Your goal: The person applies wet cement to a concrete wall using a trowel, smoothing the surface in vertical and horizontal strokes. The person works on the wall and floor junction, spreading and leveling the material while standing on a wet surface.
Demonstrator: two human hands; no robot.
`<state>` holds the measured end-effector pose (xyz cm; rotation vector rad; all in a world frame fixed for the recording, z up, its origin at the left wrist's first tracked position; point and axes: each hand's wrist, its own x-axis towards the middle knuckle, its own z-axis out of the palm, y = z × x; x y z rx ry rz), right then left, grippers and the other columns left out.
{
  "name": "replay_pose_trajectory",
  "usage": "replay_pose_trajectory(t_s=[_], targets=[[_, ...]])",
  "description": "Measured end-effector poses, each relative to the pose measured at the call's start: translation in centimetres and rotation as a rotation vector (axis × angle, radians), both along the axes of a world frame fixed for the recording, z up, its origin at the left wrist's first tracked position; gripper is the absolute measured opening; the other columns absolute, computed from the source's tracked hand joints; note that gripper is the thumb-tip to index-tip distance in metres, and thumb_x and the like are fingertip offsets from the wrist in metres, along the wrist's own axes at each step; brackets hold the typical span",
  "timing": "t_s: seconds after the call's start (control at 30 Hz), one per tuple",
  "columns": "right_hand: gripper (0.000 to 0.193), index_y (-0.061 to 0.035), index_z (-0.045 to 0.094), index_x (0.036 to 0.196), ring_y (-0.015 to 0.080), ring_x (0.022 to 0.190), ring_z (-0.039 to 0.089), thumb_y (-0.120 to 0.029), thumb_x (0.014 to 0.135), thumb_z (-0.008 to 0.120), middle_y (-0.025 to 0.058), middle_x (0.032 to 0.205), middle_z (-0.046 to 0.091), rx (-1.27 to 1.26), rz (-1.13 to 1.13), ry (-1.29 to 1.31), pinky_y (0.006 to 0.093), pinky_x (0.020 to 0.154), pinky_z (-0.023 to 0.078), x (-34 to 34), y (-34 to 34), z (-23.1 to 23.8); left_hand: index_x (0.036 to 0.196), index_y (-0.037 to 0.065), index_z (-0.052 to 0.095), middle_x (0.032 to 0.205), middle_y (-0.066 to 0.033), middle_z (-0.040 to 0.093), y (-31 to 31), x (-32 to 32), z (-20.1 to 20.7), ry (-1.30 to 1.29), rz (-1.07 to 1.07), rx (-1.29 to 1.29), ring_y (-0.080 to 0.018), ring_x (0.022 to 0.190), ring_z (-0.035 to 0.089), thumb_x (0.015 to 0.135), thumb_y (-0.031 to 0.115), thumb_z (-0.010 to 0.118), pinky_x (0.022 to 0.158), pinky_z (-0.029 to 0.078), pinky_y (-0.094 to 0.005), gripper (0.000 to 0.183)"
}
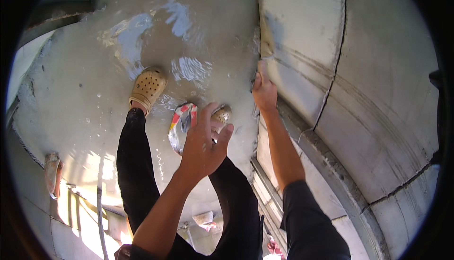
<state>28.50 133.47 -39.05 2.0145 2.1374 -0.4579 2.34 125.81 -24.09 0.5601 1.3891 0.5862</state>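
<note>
My right hand is closed at the joint where the wet floor meets the tiled wall. Its index finger points along the joint, and what it grips, if anything, is too small to name. My left hand hovers between my knees, fingers stretched and thumb apart, with nothing visible in it. Just beside it is a container with a red, white and yellow rim and grey material inside; the hand overlaps its right side. Whether they touch I cannot tell. Behind the fingers shows my right clog, partly hidden.
Cloudy water lies over the grey floor. My left foot stands in it in a tan clog. A raised ledge runs along the wall's base. A hose or cord and a stained bag-like object lie at left.
</note>
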Motion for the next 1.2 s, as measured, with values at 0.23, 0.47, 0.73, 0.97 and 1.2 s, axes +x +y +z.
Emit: replay_pose_trajectory(t_s=[0.23,0.47,0.73,0.97,1.2], targets=[[0.050,-0.0250,0.048,0.152,0.0496,0.074,0.067,-0.021,0.103,0.054,0.0264,0.078,0.069,-0.101,-0.192,-0.003,0.0577,0.069,0.056,-1.8,0.3,-0.1,0.144,-0.006,0.040,0.102,-0.0208,0.073,-0.6,0.1,0.5,0.008,-0.039,0.036,-0.0280,0.091,0.074,0.102,0.032,0.063,0.086,0.057,-0.0384,0.062],[0.050,-0.0234,0.049,0.152,0.0473,0.073,0.068,-0.020,0.102,0.055,0.0254,0.082,0.070,-0.151,-0.143,-0.057,0.0561,0.065,0.056,-1.0,0.1,-3.0,0.145,-0.007,0.039,0.103,-0.0217,0.073,0.6,-0.2,0.4,-0.041,-0.037,-0.028,-0.0280,0.095,0.075,0.102,0.032,0.063,0.086,0.057,-0.0399,0.062],[0.051,-0.0269,0.042,0.156,0.0477,0.071,0.068,-0.027,0.105,0.050,0.0257,0.077,0.070,-0.137,-0.117,0.014,0.0586,0.066,0.056,-0.7,-0.7,-1.4,0.144,-0.003,0.043,0.102,-0.0249,0.069,-0.3,-0.1,0.2,-0.040,-0.025,-0.046,-0.0314,0.082,0.072,0.100,0.034,0.065,0.074,0.056,-0.0397,0.062],[0.050,-0.0230,0.043,0.154,0.0504,0.086,0.068,-0.026,0.105,0.051,0.0271,0.093,0.072,-0.125,-0.143,0.027,0.0591,0.081,0.055,-0.6,-0.8,1.8,0.146,-0.005,0.039,0.099,-0.0206,0.073,0.3,-0.7,0.6,-0.051,-0.021,-0.028,-0.0269,0.092,0.075,0.104,0.035,0.061,0.083,0.056,-0.0366,0.062],[0.050,-0.0204,0.043,0.155,0.0491,0.090,0.068,-0.020,0.106,0.052,0.0270,0.104,0.071,-0.109,-0.201,0.024,0.0538,0.077,0.057,-0.5,-1.6,6.4,0.146,-0.003,0.040,0.100,-0.0194,0.073,0.0,-1.7,-0.6,-0.057,0.070,-0.083,-0.0287,0.090,0.075,0.102,0.026,0.063,0.077,0.058,-0.0365,0.058]])
